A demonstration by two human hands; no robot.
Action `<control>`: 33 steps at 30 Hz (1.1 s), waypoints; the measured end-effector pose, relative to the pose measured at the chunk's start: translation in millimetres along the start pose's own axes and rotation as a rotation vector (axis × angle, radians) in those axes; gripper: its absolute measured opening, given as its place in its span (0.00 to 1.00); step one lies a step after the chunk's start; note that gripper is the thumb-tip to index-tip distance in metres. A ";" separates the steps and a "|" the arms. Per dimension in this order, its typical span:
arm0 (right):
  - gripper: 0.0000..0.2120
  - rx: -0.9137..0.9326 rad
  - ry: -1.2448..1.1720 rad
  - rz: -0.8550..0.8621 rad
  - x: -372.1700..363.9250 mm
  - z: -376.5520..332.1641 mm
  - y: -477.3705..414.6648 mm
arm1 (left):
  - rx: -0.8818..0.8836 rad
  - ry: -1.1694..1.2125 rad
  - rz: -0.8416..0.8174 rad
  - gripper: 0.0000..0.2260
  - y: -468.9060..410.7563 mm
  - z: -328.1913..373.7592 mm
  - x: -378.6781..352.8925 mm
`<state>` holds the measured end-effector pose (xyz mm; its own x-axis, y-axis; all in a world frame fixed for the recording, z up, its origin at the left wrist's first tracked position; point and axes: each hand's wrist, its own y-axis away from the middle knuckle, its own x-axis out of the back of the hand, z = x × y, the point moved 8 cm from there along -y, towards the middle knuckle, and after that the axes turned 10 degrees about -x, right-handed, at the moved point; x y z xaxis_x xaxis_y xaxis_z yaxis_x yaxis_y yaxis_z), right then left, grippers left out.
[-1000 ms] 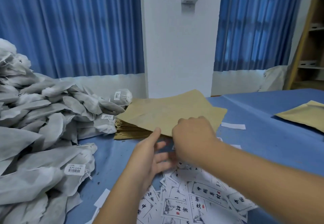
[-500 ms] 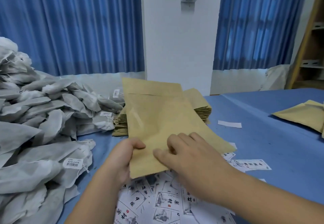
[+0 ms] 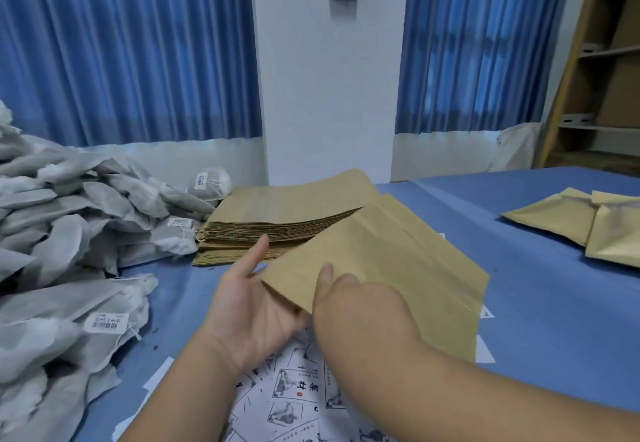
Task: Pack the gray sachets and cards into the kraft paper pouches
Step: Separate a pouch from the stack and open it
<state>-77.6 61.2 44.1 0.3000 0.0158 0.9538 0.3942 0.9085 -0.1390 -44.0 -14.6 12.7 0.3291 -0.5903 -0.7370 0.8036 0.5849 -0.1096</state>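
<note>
A: Far left, a heap of gray sachets (image 3: 69,234), past counting. Three barcode tags (image 3: 105,323) show, print too small to read.

B: One pouch stack (image 3: 284,213) behind. Left hand (image 3: 252,310) lies palm-up under the held pouch (image 3: 391,268), thumb clear. Right hand (image 3: 360,310) pinches it above the cards (image 3: 294,389), printed with Chinese characters. Two puffed pouches (image 3: 571,223) lie far right.

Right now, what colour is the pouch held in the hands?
Plain light brown; the pouch shows best in the head view.
</note>
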 end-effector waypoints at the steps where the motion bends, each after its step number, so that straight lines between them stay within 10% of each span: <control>1: 0.30 -0.046 -0.014 -0.053 2.3 5.9 -4.4 | 0.027 -0.048 -0.016 0.30 1.1 -4.4 -3.6; 6: 0.05 -0.091 -0.146 -0.265 14.2 17.6 -19.0 | 0.182 -0.305 -0.101 0.27 9.2 -33.9 -15.5; 20: 0.19 -0.033 -1.541 -0.291 -51.6 19.9 -54.2 | 0.075 -0.577 0.192 0.17 4.8 -24.5 21.2; 33: 0.22 0.016 -1.797 -0.319 -72.5 25.0 -52.1 | -0.005 -0.673 0.155 0.16 4.4 -14.8 23.9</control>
<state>-141.7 23.1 -11.2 -0.9724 0.2302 0.0385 0.2326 0.9695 0.0770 -39.9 -17.8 -15.3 0.6773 -0.7157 -0.1702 0.7208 0.6919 -0.0411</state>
